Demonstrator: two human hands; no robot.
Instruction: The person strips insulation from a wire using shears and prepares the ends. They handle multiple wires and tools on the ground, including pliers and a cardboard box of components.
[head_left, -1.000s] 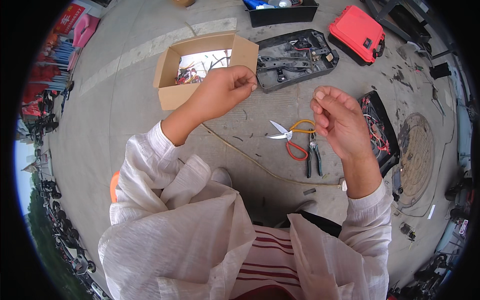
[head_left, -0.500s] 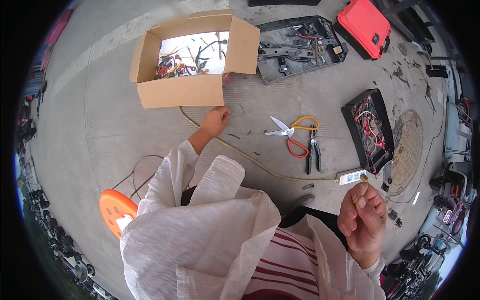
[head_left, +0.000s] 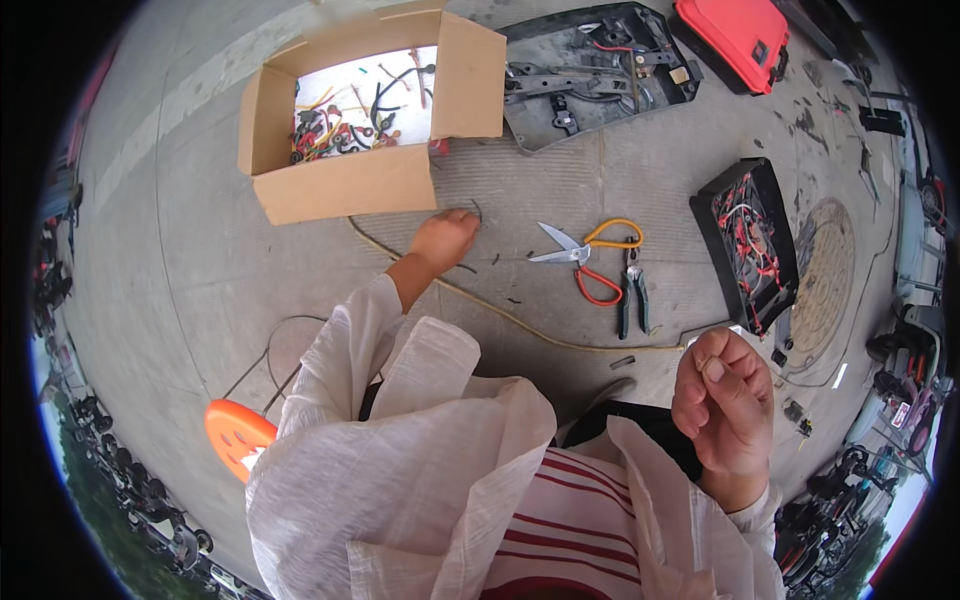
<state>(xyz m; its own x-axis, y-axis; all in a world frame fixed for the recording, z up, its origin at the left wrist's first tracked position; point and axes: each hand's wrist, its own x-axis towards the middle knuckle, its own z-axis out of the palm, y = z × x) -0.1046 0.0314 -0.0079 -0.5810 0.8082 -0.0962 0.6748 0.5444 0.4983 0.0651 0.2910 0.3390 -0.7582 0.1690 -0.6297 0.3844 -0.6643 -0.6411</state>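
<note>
My left hand [head_left: 445, 241] is low over the concrete floor in front of the cardboard box. Its fingers are bent together, and the fingertips reach a short curved dark wire scrap [head_left: 478, 210]; whether they grip it is hidden. Held up at the right, my right hand [head_left: 728, 402] is closed in a pinch between thumb and forefinger. A tiny pale bit shows at the fingertips, too small to name. Between the hands lie opened scissors [head_left: 572, 252] with one yellow and one red handle, and dark-handled pliers [head_left: 632, 297] beside them.
The open cardboard box [head_left: 345, 185] contains cut wires and small parts. Behind lie a black plastic tray [head_left: 545, 130] and a red case [head_left: 735, 45]. A black bin [head_left: 718, 225] of wires stands right. A beige cable [head_left: 510, 325] crosses the floor; an orange stool [head_left: 235, 430] is left.
My left hand has moved right and slightly nearer, up to the curved wire scrap. The brownish tip above my right fingers no longer shows. The whole view has shifted a little.
</note>
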